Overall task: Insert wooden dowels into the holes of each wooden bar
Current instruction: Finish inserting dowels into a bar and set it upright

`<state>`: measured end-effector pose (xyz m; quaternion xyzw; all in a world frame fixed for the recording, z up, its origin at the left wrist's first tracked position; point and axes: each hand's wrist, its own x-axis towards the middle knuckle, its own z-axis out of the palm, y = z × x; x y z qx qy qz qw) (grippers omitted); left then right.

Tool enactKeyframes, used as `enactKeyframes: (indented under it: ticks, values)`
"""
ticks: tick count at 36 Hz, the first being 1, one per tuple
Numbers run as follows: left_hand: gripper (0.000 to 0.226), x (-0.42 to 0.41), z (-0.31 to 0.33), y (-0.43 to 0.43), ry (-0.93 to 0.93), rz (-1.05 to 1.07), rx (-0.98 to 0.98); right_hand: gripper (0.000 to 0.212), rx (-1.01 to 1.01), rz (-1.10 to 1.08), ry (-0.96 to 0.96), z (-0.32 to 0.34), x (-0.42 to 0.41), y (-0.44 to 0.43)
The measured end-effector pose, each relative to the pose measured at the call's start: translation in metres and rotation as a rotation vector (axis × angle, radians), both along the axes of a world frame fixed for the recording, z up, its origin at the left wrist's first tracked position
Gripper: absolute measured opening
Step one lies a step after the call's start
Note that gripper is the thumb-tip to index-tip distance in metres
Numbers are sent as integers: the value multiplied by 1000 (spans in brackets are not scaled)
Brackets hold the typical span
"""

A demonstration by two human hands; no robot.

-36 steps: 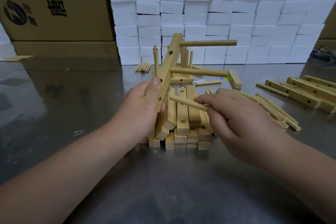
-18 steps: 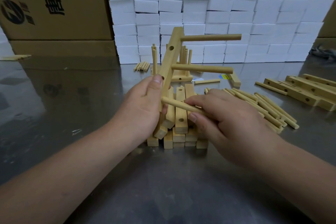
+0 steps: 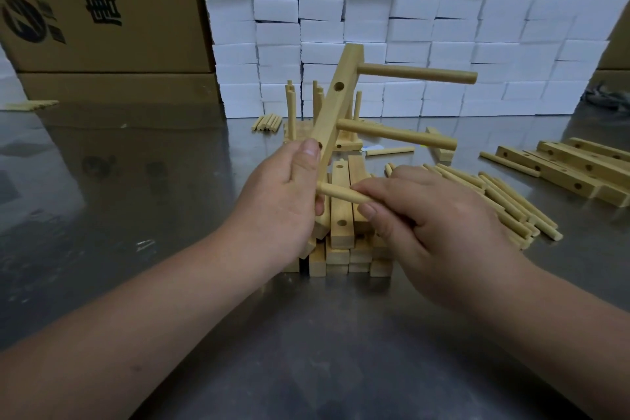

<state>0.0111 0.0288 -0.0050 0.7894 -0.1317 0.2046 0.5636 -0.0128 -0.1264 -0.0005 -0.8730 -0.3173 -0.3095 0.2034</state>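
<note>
My left hand (image 3: 283, 201) grips a wooden bar (image 3: 335, 109) that stands tilted above a stack of bars (image 3: 341, 228). Two dowels stick out of the bar to the right: the top dowel (image 3: 416, 73) and the middle dowel (image 3: 395, 135). One empty hole shows between them. My right hand (image 3: 433, 225) pinches a third dowel (image 3: 341, 193), whose left tip meets the bar's lower part beside my left thumb. Loose dowels (image 3: 504, 201) lie in a pile right of my right hand.
More drilled bars (image 3: 562, 170) lie at the far right on the steel table (image 3: 306, 351). Finished pieces with upright dowels (image 3: 303, 112) stand behind the held bar. White foam blocks (image 3: 426, 17) and cardboard boxes (image 3: 102, 10) wall off the back.
My right hand has carried the third dowel leftward until its tip reaches the bar's lower part. The bar has risen slightly and stands more upright.
</note>
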Motion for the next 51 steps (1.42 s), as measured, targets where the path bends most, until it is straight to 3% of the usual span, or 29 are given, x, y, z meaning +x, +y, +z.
enactKeyframes:
  ticks: [15, 19, 22, 26, 28, 33, 39, 45, 48, 51]
  values:
    - [36, 0, 1, 2, -27, -88, 60, 35, 165, 56, 56, -8, 2, 0]
    - [27, 1, -1, 4, 31, -132, -23, 31, 169, 59, 40, -7, 3, 1]
    - [23, 2, -2, 6, 34, -167, 20, 36, 147, 48, 78, -5, 3, 0]
    - [41, 4, -5, 6, 38, -176, 49, 31, 183, 20, 101, -6, 4, -3]
    - [40, 3, -5, 5, 32, -172, 41, 34, 204, 13, 112, -6, 5, -4]
    - [26, 2, -3, 4, 24, -121, -48, 32, 298, 81, 141, -5, 2, -7]
    - [23, 7, 7, 8, 136, -78, -309, 20, 373, 108, 72, -2, 0, -13]
    - [38, 9, 13, 17, 304, -353, -606, 18, 487, -14, 82, -2, 8, -18]
    - [42, 11, 14, 22, 437, -513, -620, 11, 656, -35, 211, -3, 16, -21]
    - [44, 10, 15, 25, 551, -644, -560, 20, 776, 19, 328, -2, 21, -22]
